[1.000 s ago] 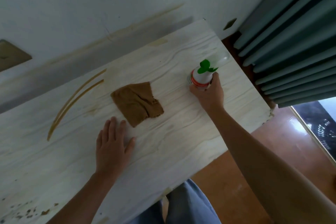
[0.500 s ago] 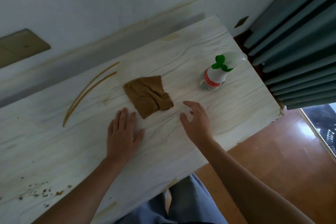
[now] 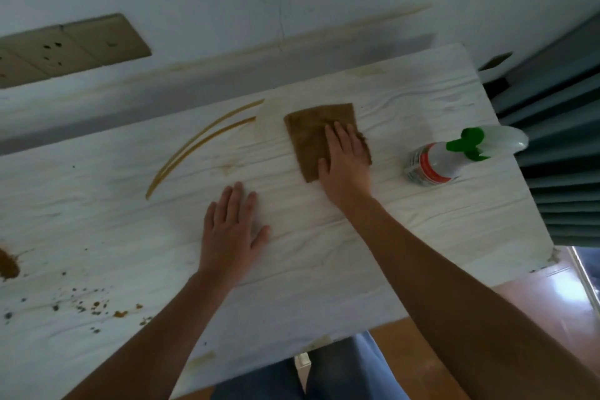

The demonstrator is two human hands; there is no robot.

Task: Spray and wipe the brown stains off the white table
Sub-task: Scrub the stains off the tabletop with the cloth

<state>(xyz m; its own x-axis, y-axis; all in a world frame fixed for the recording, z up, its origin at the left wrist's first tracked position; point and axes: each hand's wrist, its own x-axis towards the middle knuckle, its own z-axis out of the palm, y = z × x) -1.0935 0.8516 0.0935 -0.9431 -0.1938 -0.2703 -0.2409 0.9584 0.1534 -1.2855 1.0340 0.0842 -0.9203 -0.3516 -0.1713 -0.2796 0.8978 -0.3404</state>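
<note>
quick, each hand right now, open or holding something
Left hand: open, flat on the table, holding nothing.
Right hand: open, fingers straight, pressing on the brown cloth.

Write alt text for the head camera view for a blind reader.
A person's right hand lies flat on a brown cloth on a white table; the left hand rests flat on the tabletop. Two curved brown streaks mark the table left of the cloth, and a spray bottle with a green trigger stands to its right.
</note>
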